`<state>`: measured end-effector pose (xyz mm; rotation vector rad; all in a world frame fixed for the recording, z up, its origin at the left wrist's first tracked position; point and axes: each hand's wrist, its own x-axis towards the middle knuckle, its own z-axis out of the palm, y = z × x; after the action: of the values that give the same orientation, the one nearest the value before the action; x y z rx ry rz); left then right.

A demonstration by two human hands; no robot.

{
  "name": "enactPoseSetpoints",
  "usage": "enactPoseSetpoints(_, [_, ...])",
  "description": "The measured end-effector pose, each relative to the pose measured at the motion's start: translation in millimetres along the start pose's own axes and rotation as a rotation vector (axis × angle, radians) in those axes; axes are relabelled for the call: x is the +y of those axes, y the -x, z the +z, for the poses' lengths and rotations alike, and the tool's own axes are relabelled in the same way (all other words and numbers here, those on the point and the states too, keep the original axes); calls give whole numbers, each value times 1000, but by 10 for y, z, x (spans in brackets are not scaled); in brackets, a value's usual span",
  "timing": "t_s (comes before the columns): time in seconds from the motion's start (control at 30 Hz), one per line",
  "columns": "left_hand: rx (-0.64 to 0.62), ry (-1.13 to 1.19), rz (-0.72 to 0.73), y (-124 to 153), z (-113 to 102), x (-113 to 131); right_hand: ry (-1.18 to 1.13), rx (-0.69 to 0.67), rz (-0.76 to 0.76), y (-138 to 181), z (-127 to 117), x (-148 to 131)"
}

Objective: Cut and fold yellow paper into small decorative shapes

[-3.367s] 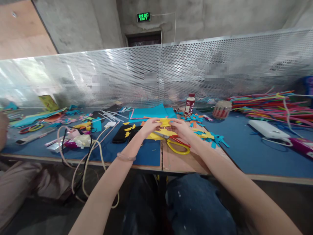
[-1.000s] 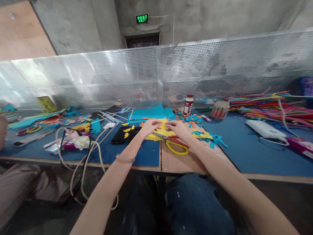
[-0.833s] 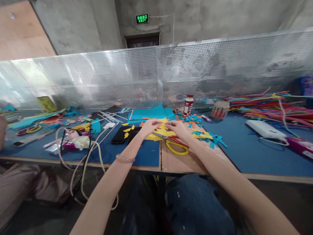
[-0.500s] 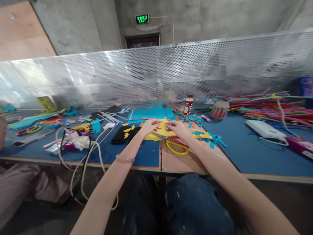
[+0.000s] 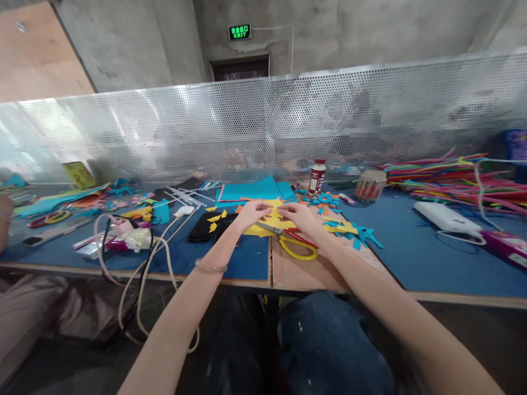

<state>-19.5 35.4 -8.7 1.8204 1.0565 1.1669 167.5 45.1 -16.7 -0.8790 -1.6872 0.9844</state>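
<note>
My left hand (image 5: 252, 213) and my right hand (image 5: 300, 215) face each other over the table, fingers closed in a pinch on a piece of yellow paper (image 5: 274, 210) between them. The fingertips partly hide its shape. More yellow paper (image 5: 257, 230) lies flat below. Scissors with red and yellow handles (image 5: 300, 257) rest under and beside my right hand, blades pointing left. Small yellow paper scraps (image 5: 213, 219) lie left of my left hand, by a black phone (image 5: 203, 227).
Blue paper sheets (image 5: 247, 190) and a dark red bottle (image 5: 317, 175) stand behind my hands. Cut blue strips (image 5: 364, 235), a white power bank (image 5: 447, 216) and coloured pipe cleaners (image 5: 444, 181) lie to the right. Tangled cables (image 5: 168, 258) hang over the front edge at left.
</note>
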Motion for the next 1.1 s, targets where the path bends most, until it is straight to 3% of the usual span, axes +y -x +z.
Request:
enactPoseSetpoints(0.9, [68,-71,7,10,21,38,60,-7,-26,20,21,-22])
enactPoseSetpoints(0.97, [82,-25,3,8,16,30,107,21,-105,53,18,-55])
enactPoseSetpoints(1.1, [104,165,-99,-5,1,-25,472,28,-470,115,-9,-118])
